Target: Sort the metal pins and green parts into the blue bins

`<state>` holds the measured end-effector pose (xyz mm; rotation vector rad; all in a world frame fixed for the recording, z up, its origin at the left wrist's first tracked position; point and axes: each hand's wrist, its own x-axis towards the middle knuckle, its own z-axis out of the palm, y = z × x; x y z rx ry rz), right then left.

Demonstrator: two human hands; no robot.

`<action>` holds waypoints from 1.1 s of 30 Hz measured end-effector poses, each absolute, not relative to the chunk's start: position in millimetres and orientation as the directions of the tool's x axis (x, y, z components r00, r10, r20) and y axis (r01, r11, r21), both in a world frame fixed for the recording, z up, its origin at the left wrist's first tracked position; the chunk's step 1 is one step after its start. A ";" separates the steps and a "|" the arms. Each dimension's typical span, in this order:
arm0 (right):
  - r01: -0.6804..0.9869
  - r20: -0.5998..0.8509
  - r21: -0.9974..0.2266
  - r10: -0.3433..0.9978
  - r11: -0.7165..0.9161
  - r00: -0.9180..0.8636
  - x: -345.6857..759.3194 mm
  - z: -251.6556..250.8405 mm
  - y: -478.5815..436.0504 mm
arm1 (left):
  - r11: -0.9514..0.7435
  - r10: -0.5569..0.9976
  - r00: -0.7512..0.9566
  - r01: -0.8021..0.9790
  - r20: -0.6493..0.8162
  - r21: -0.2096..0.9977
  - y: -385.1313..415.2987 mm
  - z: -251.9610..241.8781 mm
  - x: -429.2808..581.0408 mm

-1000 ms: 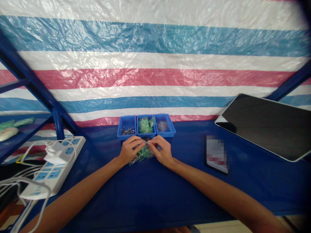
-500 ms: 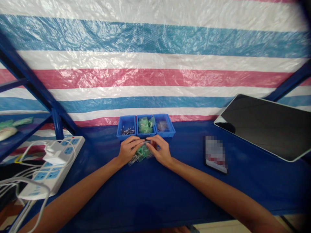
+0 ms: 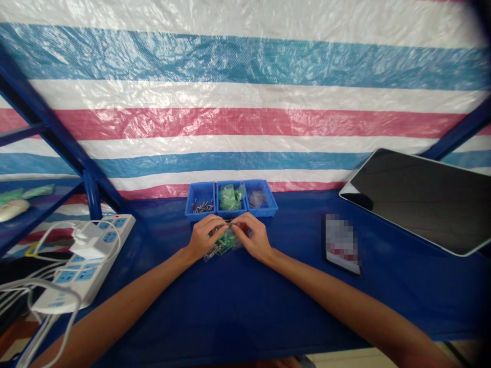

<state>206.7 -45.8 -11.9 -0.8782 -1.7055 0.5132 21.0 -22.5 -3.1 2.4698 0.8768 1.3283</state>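
My left hand (image 3: 205,236) and my right hand (image 3: 253,237) meet over the middle of the blue table, fingertips pinched close together. Whatever is between them is too small and too covered by the fingers to name. Under and between the hands lies a heap of small clear and green plastic packets (image 3: 221,246), partly hidden by the fingers. Just beyond stand three joined blue bins. The left bin (image 3: 188,208) contains thin metal pins, the middle bin (image 3: 231,212) green packets, and the right bin (image 3: 270,210) clear plastic pieces or bags.
A phone (image 3: 341,245) with a blurred screen lies to the right, and a large dark-screened panel (image 3: 422,204) leans behind it. At the left is a white power strip (image 3: 92,271) with plugs and loose cables. A striped plastic sheet (image 3: 245,122) hangs behind the table.
Both hands stay in almost the same place over the packets, with only slight finger movement. The whole view has shifted very slightly.
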 end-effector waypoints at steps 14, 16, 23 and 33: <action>0.316 0.616 -0.713 0.774 0.626 -0.146 206.8 -13.5 -42.8 | -0.801 0.594 0.442 0.398 0.672 0.447 -22.2 -2.2 21.6; 0.314 0.623 -0.707 0.768 0.634 -0.148 207.3 -14.1 -42.3 | -0.810 0.583 0.447 0.388 0.678 0.441 -22.1 -2.6 21.7; 0.292 0.618 -0.719 0.772 0.631 -0.146 207.5 -16.3 -40.9 | -0.818 0.571 0.450 0.377 0.687 0.434 -21.6 -4.9 21.2; 0.159 0.471 -0.862 0.876 0.482 -0.100 205.7 -14.6 -38.7 | -0.780 0.603 0.339 0.440 0.722 0.445 -24.0 -0.9 21.6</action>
